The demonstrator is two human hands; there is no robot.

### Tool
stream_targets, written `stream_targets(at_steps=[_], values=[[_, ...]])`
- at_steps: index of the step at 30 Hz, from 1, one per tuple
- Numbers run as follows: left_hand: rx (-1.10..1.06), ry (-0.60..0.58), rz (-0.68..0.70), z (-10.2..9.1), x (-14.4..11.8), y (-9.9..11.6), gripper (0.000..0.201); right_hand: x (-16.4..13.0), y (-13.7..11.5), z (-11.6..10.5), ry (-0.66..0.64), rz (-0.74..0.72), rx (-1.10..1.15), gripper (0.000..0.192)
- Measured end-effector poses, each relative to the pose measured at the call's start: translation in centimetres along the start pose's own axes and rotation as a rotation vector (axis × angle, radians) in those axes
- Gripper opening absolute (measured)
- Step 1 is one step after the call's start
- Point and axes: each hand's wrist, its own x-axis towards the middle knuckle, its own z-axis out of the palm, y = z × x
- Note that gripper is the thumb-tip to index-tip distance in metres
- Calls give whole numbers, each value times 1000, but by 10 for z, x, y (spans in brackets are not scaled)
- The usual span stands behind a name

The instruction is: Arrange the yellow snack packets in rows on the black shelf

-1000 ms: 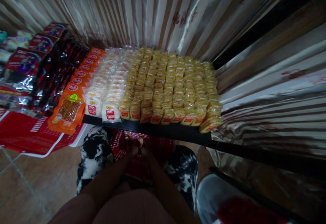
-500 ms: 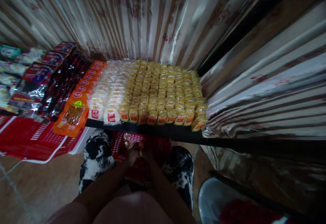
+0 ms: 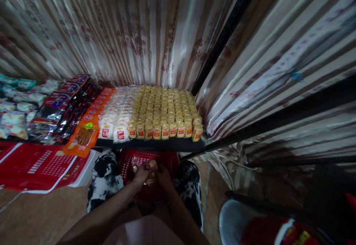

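Low over a red basket [image 3: 128, 160] between my knees, my left hand [image 3: 142, 174] and my right hand [image 3: 163, 175] are close together. Both sets of fingers are closed on a small yellowish wrapped snack [image 3: 152, 164]. Another wrapped piece [image 3: 150, 180] shows just below it; dim light hides its details. On the shelf in front stand tight rows of yellow wrapped snacks [image 3: 164, 115]. White wrapped snacks [image 3: 121, 131] fill two rows to their left.
Left along the black shelf edge [image 3: 167, 145] lie orange snack packets [image 3: 83, 135], dark red packets [image 3: 57, 98] and pale green-white packets [image 3: 13, 120]. A larger red basket [image 3: 52, 167] stands below. Curtains [image 3: 155, 33] hang behind; a pale tub [image 3: 233, 219] sits lower right.
The camera view has shifted, so the shelf goods sit lower and the yellow rows further left. My hands have stayed together over the basket, and the wrapped snack between them now shows more clearly.
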Motion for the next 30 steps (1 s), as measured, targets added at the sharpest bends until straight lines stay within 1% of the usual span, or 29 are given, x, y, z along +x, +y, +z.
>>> stream_targets(at_steps=[4,8,11,13,15,18,20,22,25,30], values=[[2,-21,189,6,-15,16,15,-17,-10,-20,110,-127,-53,39],[-10,-85,409,21,-29,47,15,-27,-23,-40,271,-250,-101,38],[29,-140,547,40,-35,77,12,-28,-41,-57,459,-420,-148,37],[59,-118,612,56,-35,97,13,-27,-55,-68,607,-528,-207,40],[97,-67,646,73,-32,114,16,-24,-66,-78,705,-578,-258,44],[166,14,653,98,-21,131,18,-18,-75,-90,726,-589,-300,48],[217,58,656,111,-13,138,17,-12,-74,-97,720,-604,-319,46],[263,91,666,121,-6,143,15,-6,-71,-102,714,-625,-327,43],[318,133,677,128,-3,148,15,2,-66,-108,696,-636,-325,41],[421,172,698,130,-4,155,20,14,-62,-112,704,-648,-311,42]])
